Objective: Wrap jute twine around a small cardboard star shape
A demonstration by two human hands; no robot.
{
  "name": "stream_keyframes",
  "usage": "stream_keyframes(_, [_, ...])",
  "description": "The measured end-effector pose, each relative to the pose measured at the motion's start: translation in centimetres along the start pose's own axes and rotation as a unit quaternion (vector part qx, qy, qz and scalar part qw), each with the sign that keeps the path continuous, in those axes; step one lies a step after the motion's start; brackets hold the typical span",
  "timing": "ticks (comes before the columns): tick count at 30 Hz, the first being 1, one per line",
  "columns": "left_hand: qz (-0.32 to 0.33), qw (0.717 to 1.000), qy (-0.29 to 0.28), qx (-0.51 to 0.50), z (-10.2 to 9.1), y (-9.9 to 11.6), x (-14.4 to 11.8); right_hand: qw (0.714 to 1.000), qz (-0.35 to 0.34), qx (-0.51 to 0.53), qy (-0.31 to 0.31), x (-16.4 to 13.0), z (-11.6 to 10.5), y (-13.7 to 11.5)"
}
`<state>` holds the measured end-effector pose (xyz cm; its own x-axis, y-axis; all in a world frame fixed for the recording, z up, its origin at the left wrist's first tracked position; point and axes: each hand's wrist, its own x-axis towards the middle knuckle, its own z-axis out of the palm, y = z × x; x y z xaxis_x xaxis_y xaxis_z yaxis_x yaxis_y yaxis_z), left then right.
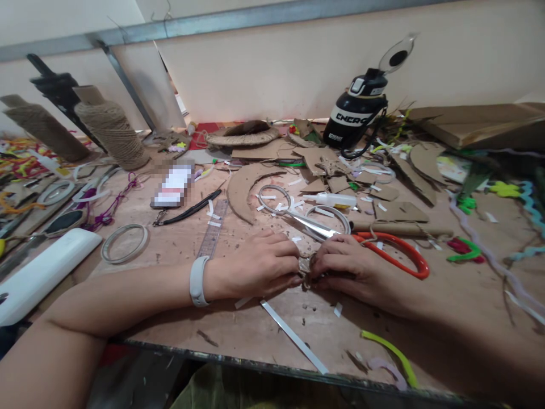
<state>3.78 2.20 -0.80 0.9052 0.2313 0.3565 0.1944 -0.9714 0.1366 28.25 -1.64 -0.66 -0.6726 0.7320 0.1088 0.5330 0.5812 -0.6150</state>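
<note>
On the table, a twine spool stands at the upper left of the frame — a phone in front of it, to the right. A drink bottle stands at the upper right, cardboard scraps before it. At the centre, a small piece sits between the left hand and right hand; scissors lie behind the right, a ruler behind the left.

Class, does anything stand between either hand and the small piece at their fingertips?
Nothing visible does: the left hand and right hand meet at the partly hidden small piece. The orange-handled scissors lie beyond, not between.
</note>
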Motion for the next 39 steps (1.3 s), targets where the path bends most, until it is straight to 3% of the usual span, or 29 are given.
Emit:
stream_keyframes(10, [-0.020,0.999,-0.030,-0.005,-0.4,0.2,0.1,1.000,-0.014,-0.005,0.014,-0.2,0.5,0.8])
stream_keyframes(17, [-0.032,0.999,-0.042,-0.010,-0.5,0.3,0.1,1.000,-0.019,0.017,0.012,0.2,0.0,-0.4])
stream_keyframes(31, [-0.048,0.996,-0.038,-0.062,-1.1,0.5,0.3,1.000,-0.014,0.001,0.028,-0.1,0.4,0.1])
stream_keyframes(39, [-0.064,0.997,-0.017,-0.043,-0.3,0.5,0.2,1.000,-0.005,0.011,0.019,0.0,0.2,-0.5])
